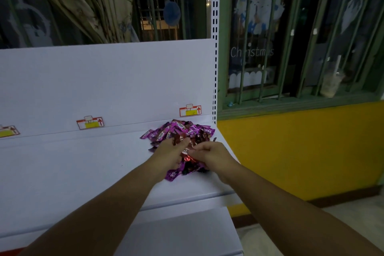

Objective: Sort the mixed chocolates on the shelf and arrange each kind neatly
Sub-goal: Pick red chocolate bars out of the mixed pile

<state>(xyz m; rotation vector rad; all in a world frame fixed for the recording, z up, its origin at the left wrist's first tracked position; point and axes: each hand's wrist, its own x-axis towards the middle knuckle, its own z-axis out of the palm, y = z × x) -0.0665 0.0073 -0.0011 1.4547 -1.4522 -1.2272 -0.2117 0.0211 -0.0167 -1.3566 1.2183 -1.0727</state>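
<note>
- Purple and dark brown foil wrappers make up the pile of chocolates, heaped at the right end of the white shelf, close to the back panel and below the right-hand price tag.
- Two kinds seem mixed: purple packs with white lettering and darker brown ones; a shiny red scrap shows between the hands.
- Left hand rests on the pile's near side, fingers curled into the wrappers; whether it has actually closed on one I cannot tell.
- Right hand pinches with fingertips at the wrapper edges in the middle of the pile, apparently grasping one piece.
- Handling, as a judgement: each pack looks light, small and crinkly, with slick film that slides over its neighbours, so the heap will shift when disturbed.
- Best hold is likely a thumb-and-finger pinch on a crimped end seal or across the flat body, gently, since the chocolate inside may snap.
- Bare shelf to the left offers room for separate rows; no sorted groups lie there yet.
</note>
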